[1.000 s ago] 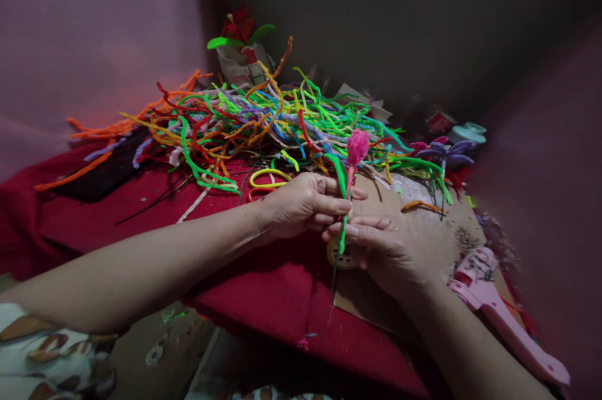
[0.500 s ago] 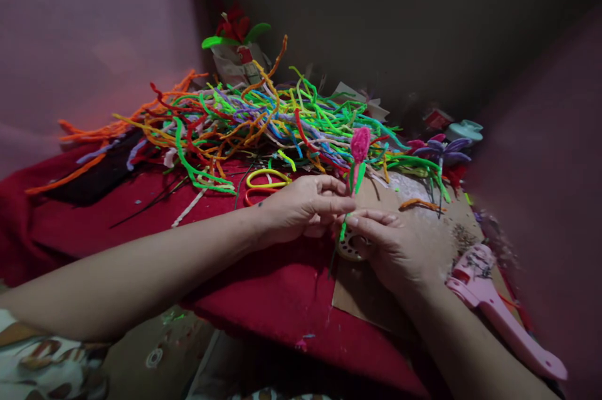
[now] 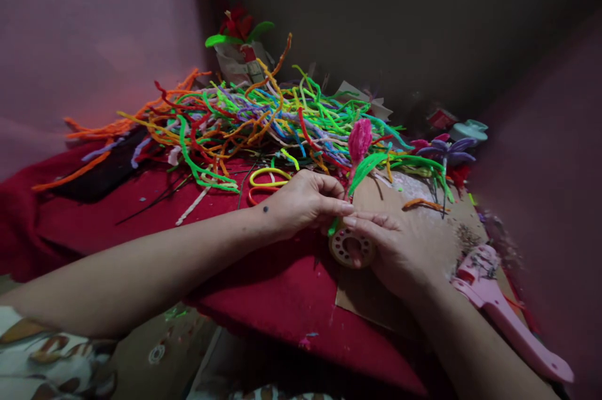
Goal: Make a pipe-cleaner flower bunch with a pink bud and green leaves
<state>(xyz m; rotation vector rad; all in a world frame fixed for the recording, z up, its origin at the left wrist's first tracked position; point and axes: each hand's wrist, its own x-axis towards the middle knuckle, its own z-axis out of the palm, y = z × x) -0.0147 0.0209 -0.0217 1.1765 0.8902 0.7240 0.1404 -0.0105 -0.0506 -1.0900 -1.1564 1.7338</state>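
Two hands are meeting over the near edge of the cardboard sheet (image 3: 426, 234), and both are closing on the same small pipe-cleaner flower (image 3: 358, 158). The left hand (image 3: 303, 202) is pinching the flower's stem between thumb and curled fingers, just left of the cardboard's near-left corner, with the fingers drawn in tight around it. The right hand (image 3: 397, 249) is lying on the cardboard itself, its fingers stretched toward the left hand and touching the lower end of the stem; beneath those fingers it is also pressing on a round spool of tape (image 3: 350, 248), which is sitting at the cardboard's left edge. How firmly the right hand is gripping the spool cannot be told.

The flower is standing nearly upright above the cardboard's left edge, its long axis running from the pinched foot up and slightly to the right. Its pink fuzzy head (image 3: 360, 138) is pointing up and away from the person, and a green leaf (image 3: 367, 168) is slanting out to the right of the stem.

Beyond the cardboard's far side a tangled heap of coloured pipe cleaners (image 3: 244, 121) is spreading across the red cloth (image 3: 263, 287). Right of the cardboard a pink tool (image 3: 498, 315) is lying flat.
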